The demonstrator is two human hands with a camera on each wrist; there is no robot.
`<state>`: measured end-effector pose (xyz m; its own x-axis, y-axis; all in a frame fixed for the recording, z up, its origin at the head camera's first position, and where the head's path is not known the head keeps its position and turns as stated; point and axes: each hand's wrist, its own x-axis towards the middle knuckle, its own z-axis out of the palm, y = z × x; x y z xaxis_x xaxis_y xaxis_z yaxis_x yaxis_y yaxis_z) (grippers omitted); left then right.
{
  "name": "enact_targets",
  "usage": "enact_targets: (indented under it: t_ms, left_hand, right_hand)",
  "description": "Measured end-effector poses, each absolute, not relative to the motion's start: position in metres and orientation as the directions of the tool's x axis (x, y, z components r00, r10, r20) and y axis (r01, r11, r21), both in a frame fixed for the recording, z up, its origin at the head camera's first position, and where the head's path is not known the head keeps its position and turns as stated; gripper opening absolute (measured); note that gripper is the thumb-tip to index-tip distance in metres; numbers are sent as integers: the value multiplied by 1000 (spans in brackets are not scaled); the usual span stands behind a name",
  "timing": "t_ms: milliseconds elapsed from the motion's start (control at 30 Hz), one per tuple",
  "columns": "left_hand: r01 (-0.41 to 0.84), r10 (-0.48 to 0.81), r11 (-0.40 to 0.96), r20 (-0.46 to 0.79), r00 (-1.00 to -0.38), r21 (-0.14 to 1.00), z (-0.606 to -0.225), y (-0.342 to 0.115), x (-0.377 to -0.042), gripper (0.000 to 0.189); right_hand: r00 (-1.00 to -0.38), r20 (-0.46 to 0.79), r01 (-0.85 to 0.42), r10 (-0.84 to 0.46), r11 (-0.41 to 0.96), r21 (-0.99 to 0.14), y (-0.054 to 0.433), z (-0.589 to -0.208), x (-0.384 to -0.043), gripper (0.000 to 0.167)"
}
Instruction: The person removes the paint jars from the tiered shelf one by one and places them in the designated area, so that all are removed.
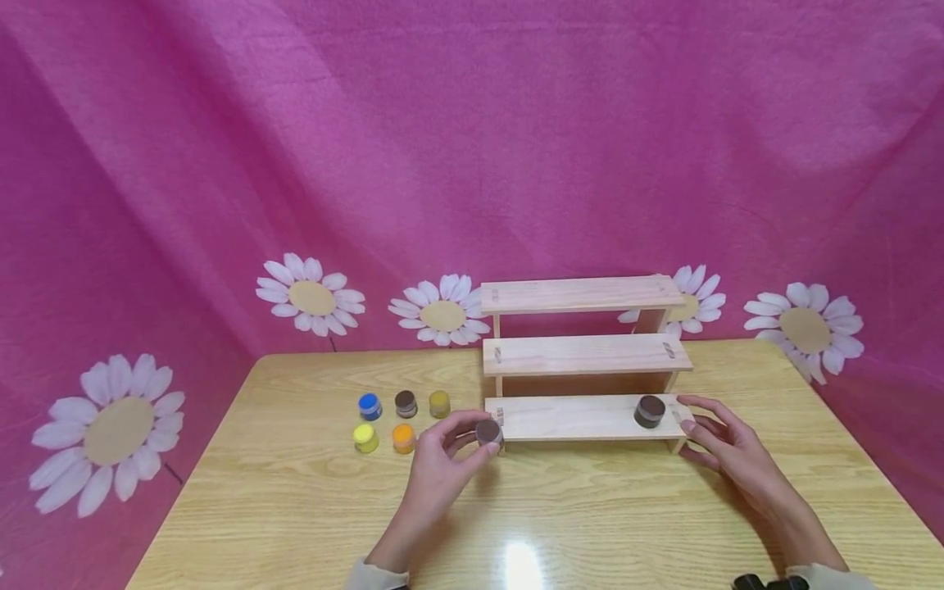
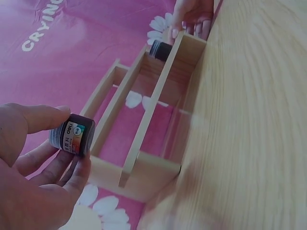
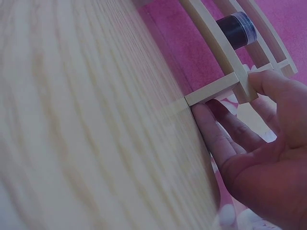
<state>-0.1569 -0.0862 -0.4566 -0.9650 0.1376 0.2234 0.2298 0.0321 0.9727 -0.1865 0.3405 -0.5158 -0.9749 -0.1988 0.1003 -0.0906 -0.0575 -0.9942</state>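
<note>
My left hand (image 1: 435, 467) pinches a small dark-lidded paint jar (image 2: 72, 134) between thumb and fingers, its colourful label showing in the left wrist view. The hand is at the left end of the lowest step of a three-tier wooden display stand (image 1: 568, 418). Another dark paint jar (image 1: 650, 411) stands near the right end of that same step. At the stand's right end, my right hand (image 1: 741, 459) touches the outer side; its thumb (image 3: 266, 82) lies at the shelf's end and its fingers (image 3: 216, 136) rest against the side panel.
Left of the stand, a back row on the wooden table (image 1: 295, 508) has blue (image 1: 369, 406), dark (image 1: 406, 403) and mustard (image 1: 439, 403) jars. In front are yellow (image 1: 365, 437) and orange (image 1: 403, 438) jars. A pink flowered cloth (image 1: 457, 147) hangs behind.
</note>
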Motion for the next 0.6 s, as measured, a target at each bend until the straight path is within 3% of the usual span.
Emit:
enact_targets:
  t_ms: [600]
  left_hand:
    - [192,17,41,191,-981,981,-459,-134,-142,37]
  right_hand:
    - [-978,80,-75,-192,-31,-997,341,-514,-186,46]
